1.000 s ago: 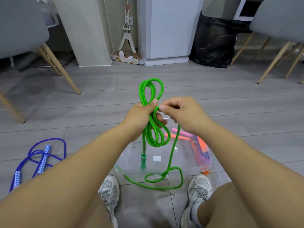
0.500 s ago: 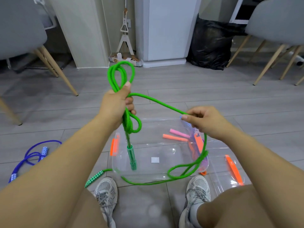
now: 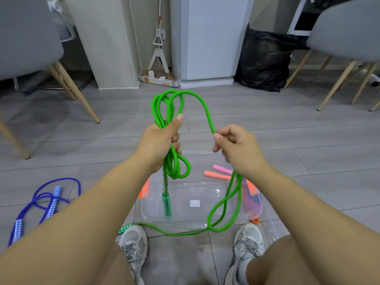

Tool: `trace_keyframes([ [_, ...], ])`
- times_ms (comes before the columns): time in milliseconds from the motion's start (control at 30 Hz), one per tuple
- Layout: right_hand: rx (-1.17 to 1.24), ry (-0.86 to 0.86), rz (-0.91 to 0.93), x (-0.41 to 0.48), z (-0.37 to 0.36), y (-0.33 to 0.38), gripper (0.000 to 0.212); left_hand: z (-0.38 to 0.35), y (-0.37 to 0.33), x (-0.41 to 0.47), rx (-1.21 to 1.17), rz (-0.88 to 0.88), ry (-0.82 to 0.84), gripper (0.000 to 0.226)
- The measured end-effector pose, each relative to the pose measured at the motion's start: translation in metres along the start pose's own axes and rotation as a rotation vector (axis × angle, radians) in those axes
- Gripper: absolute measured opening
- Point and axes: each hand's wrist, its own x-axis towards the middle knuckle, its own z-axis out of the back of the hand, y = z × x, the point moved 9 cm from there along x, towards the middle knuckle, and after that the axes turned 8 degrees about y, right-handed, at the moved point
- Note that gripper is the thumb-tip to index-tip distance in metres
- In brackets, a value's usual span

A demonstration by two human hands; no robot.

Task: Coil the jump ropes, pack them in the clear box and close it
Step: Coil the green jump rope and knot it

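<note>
Green braided jump rope (image 3: 206, 109) was mid-coil above the clear plastic box (image 3: 205, 192): left hand (image 3: 162, 145) clenched round the loops, right hand (image 3: 236, 149) pinching the free strand. Next loop probably needed feeding across.

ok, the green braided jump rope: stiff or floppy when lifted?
Probably floppy: the green braided jump rope droops in loose loops from the left hand and right hand. Its green handle hangs straight down, so ends likely swing. Slack on the grey floor may snag.
</note>
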Motion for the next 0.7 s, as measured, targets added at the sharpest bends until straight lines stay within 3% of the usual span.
trace_keyframes([
  [333, -0.175, -0.013, 0.046, 0.003, -0.025, 0.021, 0.008, -0.014, 0.003, 0.000, 0.133, -0.049, -0.023, 0.025],
  [700, -0.142, 0.108, 0.018, 0.006, -0.026, 0.008, 0.008, -0.012, 0.002, 0.002, 0.117, -0.066, -0.050, 0.023],
])
